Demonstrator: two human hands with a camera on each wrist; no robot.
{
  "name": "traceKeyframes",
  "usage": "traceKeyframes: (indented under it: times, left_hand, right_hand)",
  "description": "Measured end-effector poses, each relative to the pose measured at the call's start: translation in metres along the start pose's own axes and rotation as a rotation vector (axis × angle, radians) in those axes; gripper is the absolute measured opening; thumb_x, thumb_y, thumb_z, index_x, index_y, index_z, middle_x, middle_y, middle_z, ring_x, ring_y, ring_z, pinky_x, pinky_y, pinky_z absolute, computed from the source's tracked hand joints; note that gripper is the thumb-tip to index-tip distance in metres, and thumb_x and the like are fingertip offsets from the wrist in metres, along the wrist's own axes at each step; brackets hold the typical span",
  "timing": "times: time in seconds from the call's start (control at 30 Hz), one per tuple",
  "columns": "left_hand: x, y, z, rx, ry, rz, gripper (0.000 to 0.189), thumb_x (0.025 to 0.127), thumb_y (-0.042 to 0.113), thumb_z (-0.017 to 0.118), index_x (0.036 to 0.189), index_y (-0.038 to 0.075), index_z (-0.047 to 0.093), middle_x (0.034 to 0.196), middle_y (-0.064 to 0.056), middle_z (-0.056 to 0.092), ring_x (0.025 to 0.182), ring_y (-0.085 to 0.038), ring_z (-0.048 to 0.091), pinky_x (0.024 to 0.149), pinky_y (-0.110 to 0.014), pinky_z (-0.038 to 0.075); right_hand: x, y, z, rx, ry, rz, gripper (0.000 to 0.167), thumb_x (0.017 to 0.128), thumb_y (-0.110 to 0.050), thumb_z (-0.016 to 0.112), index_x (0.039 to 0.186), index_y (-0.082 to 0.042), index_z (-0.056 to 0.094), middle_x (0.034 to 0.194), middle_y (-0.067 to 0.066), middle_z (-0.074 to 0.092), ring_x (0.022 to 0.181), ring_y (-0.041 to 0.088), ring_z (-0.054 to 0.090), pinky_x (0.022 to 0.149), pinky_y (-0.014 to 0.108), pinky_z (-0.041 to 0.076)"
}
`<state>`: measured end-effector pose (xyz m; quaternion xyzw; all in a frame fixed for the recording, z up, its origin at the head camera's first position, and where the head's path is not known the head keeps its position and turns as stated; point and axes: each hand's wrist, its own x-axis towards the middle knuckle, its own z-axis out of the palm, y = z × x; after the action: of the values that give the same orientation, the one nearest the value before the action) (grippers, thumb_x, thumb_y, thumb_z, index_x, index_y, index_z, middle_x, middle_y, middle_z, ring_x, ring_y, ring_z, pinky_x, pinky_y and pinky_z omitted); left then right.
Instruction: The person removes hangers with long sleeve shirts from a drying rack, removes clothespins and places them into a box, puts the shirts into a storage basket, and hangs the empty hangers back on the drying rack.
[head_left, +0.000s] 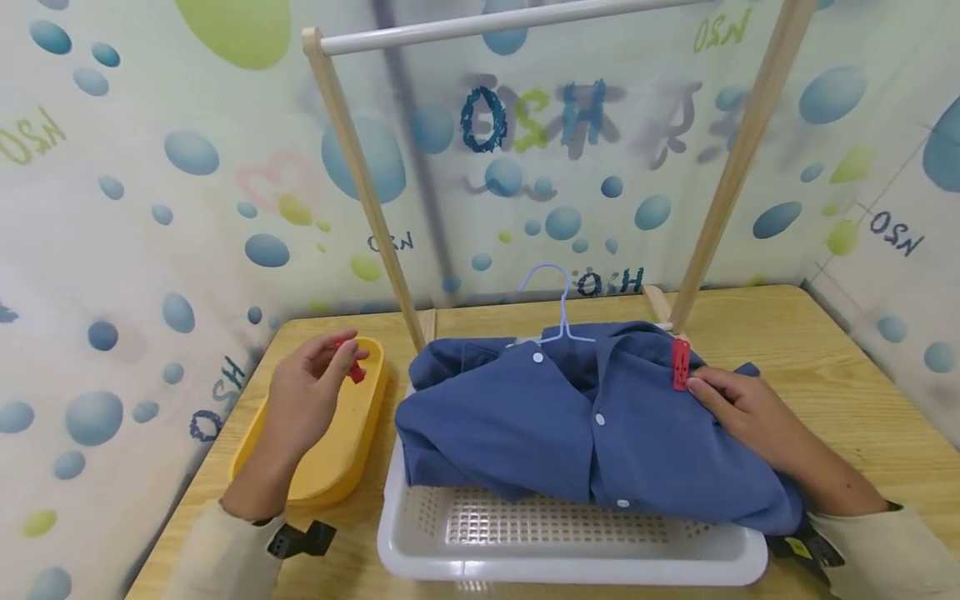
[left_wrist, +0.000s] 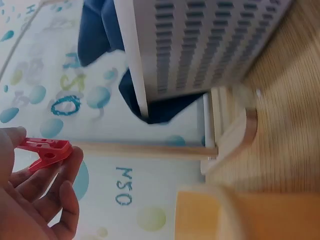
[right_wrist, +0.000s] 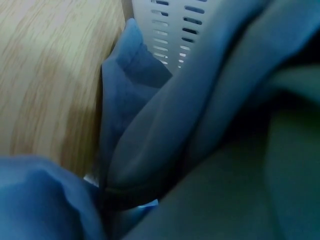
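Note:
A blue button-up shirt (head_left: 517,417) lies over a white plastic basket (head_left: 570,571), with a light blue hanger (head_left: 564,304) sticking up at its collar. My right hand (head_left: 757,421) is at the shirt's right shoulder, thumb and finger pinching the lower end of a red clothespin (head_left: 680,364). The right wrist view shows shirt cloth (right_wrist: 155,125) close up; that hand is hidden there. Above a yellow tray (head_left: 333,450), my left hand (head_left: 307,392) pinches another red clothespin (left_wrist: 47,150) between thumb and fingers, apart from the shirt.
Behind the basket stands a rack with wooden posts (head_left: 367,183) and a white top bar (head_left: 480,27). Its feet rest on the wood-grain table (head_left: 847,375). A wall covering with blue and green spots (head_left: 562,222) encloses the table's back and sides.

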<state>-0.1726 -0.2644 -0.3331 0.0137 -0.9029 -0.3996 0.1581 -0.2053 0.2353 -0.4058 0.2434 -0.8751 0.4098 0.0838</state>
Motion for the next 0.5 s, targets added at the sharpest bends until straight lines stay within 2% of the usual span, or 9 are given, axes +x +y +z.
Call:
traceKeyframes:
  times: [0.1,0.23,0.33,0.43,0.5]
  left_hand:
    - [0.005,-0.004,-0.004,0.109,-0.005,0.009,0.048,0.101,0.048,0.052,0.134,0.013,0.061,0.101,-0.011,0.075,0.08,-0.016,0.065,0.058,-0.021,0.047]
    - [0.009,-0.01,-0.01,0.273,-0.022,0.017,0.051,0.1,0.046,0.056,0.136,0.01,0.059,0.095,-0.012,0.075,0.08,-0.024,0.07,0.06,-0.025,0.052]
    - [0.011,-0.017,-0.015,0.379,-0.039,0.011,0.051,0.099,0.045,0.059,0.134,0.008,0.06,0.097,-0.016,0.074,0.079,-0.026,0.071,0.06,-0.027,0.054]
    - [0.014,-0.027,-0.019,0.459,-0.082,-0.003,0.051,0.098,0.045,0.061,0.13,0.005,0.062,0.096,-0.017,0.074,0.073,-0.024,0.067,0.059,-0.029,0.053]
    - [0.017,-0.033,-0.021,0.5,-0.145,-0.028,0.052,0.097,0.046,0.061,0.128,0.003,0.062,0.09,-0.015,0.073,0.069,-0.021,0.064,0.059,-0.029,0.05]
  right_hand:
    - [-0.001,0.001,0.0,-0.001,0.002,0.009,0.016,0.102,-0.006,0.053,0.096,-0.012,0.067,0.074,-0.007,0.056,0.068,0.004,0.054,0.058,0.022,0.041]
    - [-0.001,0.001,-0.001,-0.003,0.003,0.017,0.016,0.102,-0.007,0.053,0.096,-0.012,0.067,0.073,-0.007,0.056,0.068,0.004,0.053,0.058,0.022,0.041]
    - [0.0,0.001,0.0,-0.006,0.002,0.013,0.015,0.102,-0.007,0.054,0.098,-0.012,0.068,0.075,-0.007,0.057,0.069,0.004,0.054,0.058,0.022,0.041]
    - [0.001,0.0,-0.001,-0.016,0.005,0.006,0.015,0.102,-0.007,0.055,0.1,-0.011,0.069,0.077,-0.007,0.059,0.07,0.003,0.054,0.06,0.021,0.042]
    - [0.0,0.0,-0.001,-0.024,0.008,0.005,0.015,0.102,-0.008,0.055,0.1,-0.011,0.069,0.079,-0.006,0.061,0.07,0.003,0.054,0.06,0.021,0.042]
